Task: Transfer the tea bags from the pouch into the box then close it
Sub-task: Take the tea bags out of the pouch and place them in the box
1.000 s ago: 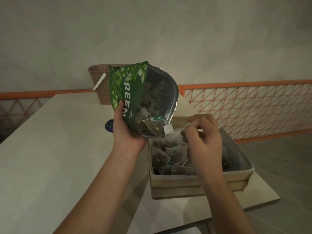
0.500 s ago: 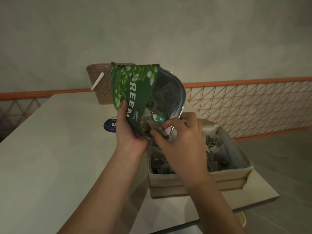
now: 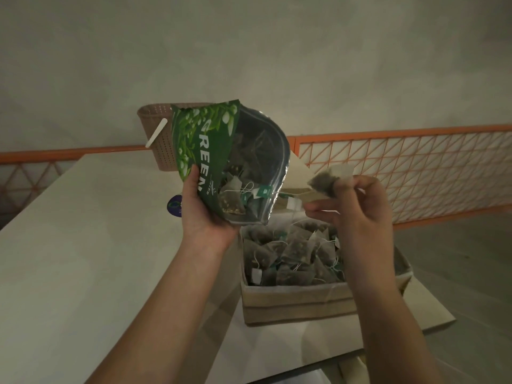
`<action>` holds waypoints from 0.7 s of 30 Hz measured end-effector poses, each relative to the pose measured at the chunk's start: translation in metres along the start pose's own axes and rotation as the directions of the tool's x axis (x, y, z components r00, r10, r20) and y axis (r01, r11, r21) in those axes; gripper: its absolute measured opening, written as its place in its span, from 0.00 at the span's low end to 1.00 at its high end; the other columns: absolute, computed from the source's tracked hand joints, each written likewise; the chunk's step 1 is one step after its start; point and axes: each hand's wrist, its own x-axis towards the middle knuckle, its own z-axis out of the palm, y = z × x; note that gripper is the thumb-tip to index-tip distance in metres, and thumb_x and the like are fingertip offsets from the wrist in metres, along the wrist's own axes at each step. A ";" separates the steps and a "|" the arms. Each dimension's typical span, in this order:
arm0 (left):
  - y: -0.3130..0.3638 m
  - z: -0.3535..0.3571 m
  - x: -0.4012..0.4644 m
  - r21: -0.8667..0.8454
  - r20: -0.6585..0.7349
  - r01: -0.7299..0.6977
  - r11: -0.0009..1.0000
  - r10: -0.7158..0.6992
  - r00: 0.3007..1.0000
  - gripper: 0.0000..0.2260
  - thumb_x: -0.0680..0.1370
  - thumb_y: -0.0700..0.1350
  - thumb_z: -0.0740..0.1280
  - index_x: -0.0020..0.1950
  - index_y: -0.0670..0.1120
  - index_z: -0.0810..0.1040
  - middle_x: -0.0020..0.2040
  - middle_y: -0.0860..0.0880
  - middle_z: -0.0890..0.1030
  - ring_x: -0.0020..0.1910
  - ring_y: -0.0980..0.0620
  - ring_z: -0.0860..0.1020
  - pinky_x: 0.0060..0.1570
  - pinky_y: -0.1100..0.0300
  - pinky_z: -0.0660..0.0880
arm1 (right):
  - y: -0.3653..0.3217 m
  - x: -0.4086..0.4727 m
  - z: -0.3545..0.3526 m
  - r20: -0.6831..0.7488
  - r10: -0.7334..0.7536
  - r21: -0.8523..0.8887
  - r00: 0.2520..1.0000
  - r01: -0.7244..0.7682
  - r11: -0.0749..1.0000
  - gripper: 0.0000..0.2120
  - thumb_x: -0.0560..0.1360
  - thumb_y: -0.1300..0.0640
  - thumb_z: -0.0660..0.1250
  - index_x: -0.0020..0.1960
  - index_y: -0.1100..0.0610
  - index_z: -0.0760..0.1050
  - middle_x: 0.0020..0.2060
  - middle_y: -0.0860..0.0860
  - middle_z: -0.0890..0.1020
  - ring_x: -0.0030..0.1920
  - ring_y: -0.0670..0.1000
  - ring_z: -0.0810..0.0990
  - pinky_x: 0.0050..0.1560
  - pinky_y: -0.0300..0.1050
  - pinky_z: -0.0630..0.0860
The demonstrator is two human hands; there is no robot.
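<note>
My left hand (image 3: pixel 203 212) grips a green pouch (image 3: pixel 205 139) by its lower edge and holds it tilted over the box, its mouth facing right. Several tea bags show inside its clear lining (image 3: pixel 263 151). My right hand (image 3: pixel 360 209) pinches one pyramid tea bag (image 3: pixel 329 178) just right of the pouch mouth, above the box; its string and white tag (image 3: pixel 291 203) trail toward the pouch. The open cardboard box (image 3: pixel 299 303) stands on the table below both hands, with a pile of tea bags (image 3: pixel 293 253) in it.
A pale table (image 3: pixel 83 259) spreads to the left. A brown perforated basket (image 3: pixel 158 134) with a white stick stands behind the pouch, and a dark round sticker (image 3: pixel 174 205) lies near my left wrist. An orange lattice railing (image 3: pixel 415 167) runs along the right.
My right hand reached into the pouch mouth, then pulled out to the right holding a tea bag. The left hand kept the pouch tilted in place.
</note>
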 end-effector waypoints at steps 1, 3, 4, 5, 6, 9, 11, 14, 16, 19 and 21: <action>-0.001 0.000 0.000 -0.002 0.004 0.002 1.000 -0.002 1.000 0.22 0.82 0.60 0.60 0.67 0.49 0.81 0.65 0.43 0.83 0.65 0.40 0.80 0.64 0.42 0.76 | 0.000 0.001 -0.002 0.003 -0.004 -0.010 1.000 0.004 1.000 0.03 0.80 0.60 0.62 0.52 0.59 0.69 0.46 0.57 0.84 0.39 0.55 0.84 0.42 0.45 0.83; -0.002 0.000 0.002 -0.009 0.015 0.003 1.000 -0.003 1.000 0.22 0.82 0.60 0.60 0.69 0.48 0.80 0.66 0.43 0.82 0.66 0.40 0.79 0.67 0.41 0.73 | 0.004 0.002 -0.006 0.034 -0.017 -0.108 0.999 0.020 0.994 0.04 0.78 0.60 0.65 0.51 0.58 0.69 0.49 0.59 0.82 0.45 0.57 0.84 0.45 0.45 0.83; -0.003 0.000 0.002 -0.012 0.020 0.004 1.000 -0.004 1.000 0.23 0.82 0.60 0.60 0.70 0.48 0.80 0.66 0.43 0.82 0.67 0.40 0.79 0.69 0.41 0.72 | 0.007 0.002 -0.008 0.045 -0.023 -0.157 0.999 0.030 0.987 0.05 0.78 0.60 0.66 0.51 0.58 0.70 0.50 0.59 0.81 0.48 0.58 0.83 0.47 0.45 0.82; -0.003 0.000 0.003 -0.014 0.024 0.008 1.000 -0.008 1.000 0.23 0.82 0.60 0.60 0.70 0.49 0.79 0.67 0.43 0.82 0.67 0.40 0.79 0.70 0.40 0.71 | 0.010 0.001 -0.009 0.040 -0.034 -0.180 0.999 0.040 0.983 0.05 0.78 0.60 0.66 0.51 0.58 0.71 0.49 0.59 0.81 0.49 0.58 0.82 0.47 0.45 0.82; -0.003 -0.001 0.004 -0.014 0.029 0.013 1.000 -0.013 1.000 0.23 0.82 0.60 0.60 0.70 0.49 0.79 0.67 0.43 0.81 0.68 0.40 0.78 0.71 0.40 0.70 | 0.012 0.001 -0.010 0.020 -0.052 -0.177 0.998 0.054 0.983 0.04 0.78 0.60 0.66 0.51 0.57 0.71 0.49 0.58 0.80 0.49 0.57 0.82 0.46 0.44 0.81; -0.001 -0.003 0.005 -0.019 0.028 0.026 0.999 -0.025 0.999 0.24 0.81 0.60 0.62 0.71 0.48 0.79 0.70 0.43 0.79 0.71 0.41 0.76 0.73 0.40 0.69 | 0.012 0.001 -0.015 -0.082 -0.082 -0.095 0.993 0.074 0.993 0.04 0.79 0.64 0.63 0.49 0.55 0.72 0.44 0.53 0.79 0.42 0.48 0.80 0.40 0.37 0.78; -0.001 -0.002 0.004 -0.005 0.027 0.024 1.000 -0.024 0.999 0.24 0.81 0.60 0.61 0.70 0.48 0.79 0.69 0.43 0.80 0.70 0.41 0.77 0.72 0.40 0.69 | 0.012 0.003 -0.021 -0.050 -0.081 -0.157 0.996 0.072 0.985 0.05 0.79 0.64 0.62 0.48 0.55 0.74 0.41 0.50 0.79 0.38 0.43 0.78 0.36 0.34 0.75; -0.001 0.000 0.002 0.011 0.020 0.011 1.000 -0.011 1.000 0.24 0.82 0.60 0.60 0.70 0.48 0.79 0.67 0.42 0.81 0.69 0.40 0.77 0.72 0.40 0.70 | 0.020 0.007 -0.027 0.119 0.034 -0.409 0.992 0.018 0.912 0.05 0.78 0.62 0.65 0.49 0.54 0.78 0.42 0.49 0.81 0.37 0.42 0.79 0.34 0.30 0.73; -0.001 0.002 0.000 0.014 0.013 0.003 1.000 -0.003 1.000 0.24 0.82 0.60 0.60 0.70 0.48 0.79 0.67 0.42 0.81 0.68 0.40 0.78 0.70 0.41 0.71 | 0.026 0.008 -0.029 0.147 0.056 -0.530 0.988 0.031 0.847 0.09 0.76 0.62 0.67 0.52 0.51 0.79 0.45 0.50 0.79 0.41 0.45 0.79 0.35 0.29 0.73; -0.001 0.003 -0.001 0.030 0.008 0.003 1.000 -0.003 1.000 0.24 0.81 0.61 0.60 0.70 0.48 0.79 0.66 0.42 0.82 0.67 0.40 0.78 0.67 0.43 0.74 | 0.029 0.007 -0.028 0.099 -0.007 -0.603 0.995 0.065 0.795 0.15 0.76 0.64 0.65 0.57 0.47 0.78 0.55 0.47 0.72 0.53 0.49 0.75 0.50 0.40 0.77; -0.001 0.004 -0.003 0.032 0.003 0.005 0.999 -0.006 1.000 0.24 0.81 0.61 0.61 0.70 0.49 0.79 0.66 0.43 0.82 0.67 0.41 0.79 0.66 0.43 0.75 | 0.028 0.005 -0.024 0.082 -0.044 -0.614 0.996 0.085 0.785 0.17 0.76 0.65 0.63 0.58 0.46 0.77 0.57 0.44 0.70 0.61 0.50 0.71 0.60 0.50 0.74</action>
